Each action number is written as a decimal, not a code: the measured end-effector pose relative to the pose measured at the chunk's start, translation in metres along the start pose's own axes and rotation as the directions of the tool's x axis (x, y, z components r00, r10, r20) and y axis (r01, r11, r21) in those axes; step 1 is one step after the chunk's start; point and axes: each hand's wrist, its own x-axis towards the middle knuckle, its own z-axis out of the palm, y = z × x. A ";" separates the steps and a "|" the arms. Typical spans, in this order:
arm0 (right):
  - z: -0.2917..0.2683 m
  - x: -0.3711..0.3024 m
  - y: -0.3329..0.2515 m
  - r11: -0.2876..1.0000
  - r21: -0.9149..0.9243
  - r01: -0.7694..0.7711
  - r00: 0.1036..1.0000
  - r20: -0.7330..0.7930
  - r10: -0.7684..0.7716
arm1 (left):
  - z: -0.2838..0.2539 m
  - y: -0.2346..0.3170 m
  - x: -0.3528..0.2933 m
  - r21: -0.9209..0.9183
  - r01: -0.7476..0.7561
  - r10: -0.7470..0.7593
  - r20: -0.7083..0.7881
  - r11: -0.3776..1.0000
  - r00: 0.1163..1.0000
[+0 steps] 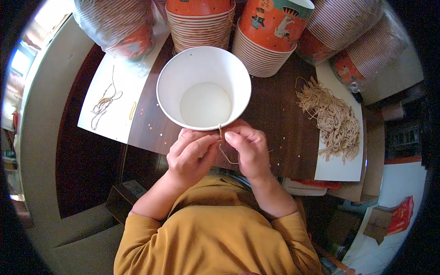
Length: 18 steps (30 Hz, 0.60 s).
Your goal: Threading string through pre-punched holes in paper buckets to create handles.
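Note:
A large paper bucket (204,98), white inside, stands mouth up in front of me on the dark table. A beige cord (228,156) passes over its near rim, and a loose tail of it hangs in a bend below my fingers. My left hand (190,150) is closed, its fingertips pinching at the cord just under the rim. On the other side my right hand (248,147) pinches the same cord between thumb and forefinger. A small dark hole shows in the bucket's far wall. The fingers hide the bucket's near outer side.
Stacks of orange printed buckets (263,50) stand behind, and plastic-wrapped stacks (114,27) flank them. At right, a heap of beige cords (337,121) lies on a white sheet (341,169). Several loose strings (103,104) lie on another white sheet (114,75) at left.

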 end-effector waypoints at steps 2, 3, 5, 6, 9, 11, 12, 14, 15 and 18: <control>0.004 0.001 0.000 0.984 0.162 -0.081 0.996 -0.018 0.085 | 0.000 0.000 -0.001 0.006 -0.019 0.019 0.009 1.000 1.000; 0.006 0.001 0.001 0.984 0.161 -0.081 0.996 -0.019 0.085 | 0.000 0.000 0.000 0.002 -0.031 0.031 0.001 1.000 1.000; 0.009 0.001 0.004 0.963 0.238 -0.129 0.992 0.042 0.122 | -0.001 0.000 0.000 -0.002 -0.043 0.043 -0.008 0.999 0.999; 0.009 0.002 0.003 0.963 0.238 -0.128 0.992 0.042 0.122 | -0.001 -0.001 0.000 0.009 -0.050 0.050 -0.018 0.999 0.999; 0.008 0.004 0.002 0.931 0.329 -0.156 0.987 0.081 0.136 | -0.002 -0.001 -0.001 0.018 -0.061 0.061 -0.021 0.998 0.998; 0.009 0.004 0.002 0.877 0.412 -0.249 0.968 0.128 0.215 | -0.003 -0.001 -0.002 0.016 -0.064 0.065 -0.013 0.998 0.998; 0.011 0.003 0.002 0.876 0.412 -0.249 0.968 0.127 0.215 | -0.004 0.000 -0.002 0.020 -0.045 0.045 -0.016 0.999 0.999; 0.014 0.004 0.002 0.781 0.549 -0.299 0.951 0.103 0.291 | -0.005 0.001 -0.002 0.025 -0.025 0.025 -0.021 0.999 0.999; 0.012 0.004 0.004 0.781 0.548 -0.299 0.951 0.103 0.291 | -0.005 0.002 -0.002 0.017 -0.001 0.001 -0.031 1.000 1.000; 0.007 0.007 0.009 0.772 0.546 -0.325 0.944 0.140 0.298 | -0.007 0.001 -0.004 -0.013 0.045 -0.045 -0.038 0.999 0.998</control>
